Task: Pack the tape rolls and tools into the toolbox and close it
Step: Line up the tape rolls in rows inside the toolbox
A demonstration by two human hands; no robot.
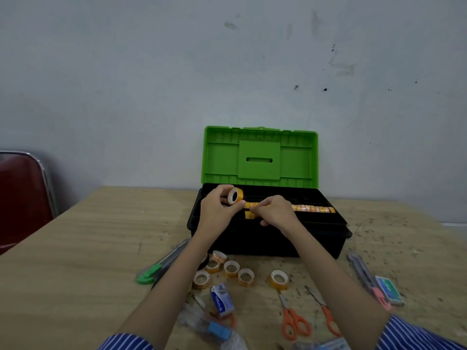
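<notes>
Head view of a packing task at a wooden bench (75, 248). The toolbox (267, 238), black-bodied, stood at the far side of the bench against the wall, its green lid (260, 155) raised upright. Both hands were over the open box. The left hand (217, 210) gripped one yellow tape roll (235, 196) between thumb and fingers, the roll held on edge above the left part of the tray. The right hand (275, 210) had its fingers curled at a row of tape rolls (313, 208) standing on edge side by side in the tray; the fingertips pinched the row's left end, just beside the left thumb. Another small yellow roll (249, 215) lay in the tray just below the fingertips.

On the bench in front of the box lay several loose tape rolls (231, 269), one of them (279, 279) set apart to the right. Near them were two pairs of orange-handled scissors (294, 322), a small blue-and-white box (222, 300), a green-ended utility knife (161, 263) at the left, a pink-ended utility knife (366, 276) at the right, and a small green box (390, 290) just beside the latter. A red chair (20, 198) stood at the left bench edge.
</notes>
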